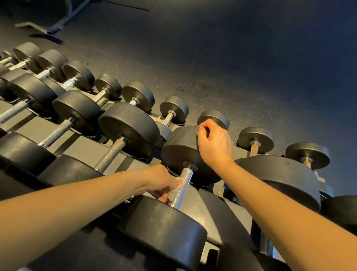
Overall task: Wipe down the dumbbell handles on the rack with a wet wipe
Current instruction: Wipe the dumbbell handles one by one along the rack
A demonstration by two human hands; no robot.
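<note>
A tiered rack point(87, 145) holds rows of black round-headed dumbbells with knurled steel handles. My left hand point(161, 180) presses a white wet wipe point(176, 189) against the left side of one handle point(183, 183) in the near row, fingers curled around it. My right hand point(213, 144) rests on the top edge of that dumbbell's far head point(181, 147), fingers curled over it. The near head point(163, 224) of the same dumbbell lies below my left hand.
More dumbbells point(111, 153) line the rack to the left and right, with smaller ones point(255, 138) on the far tier. Dark speckled rubber floor point(237, 76) lies beyond. A metal equipment frame point(55, 25) stands at the far left.
</note>
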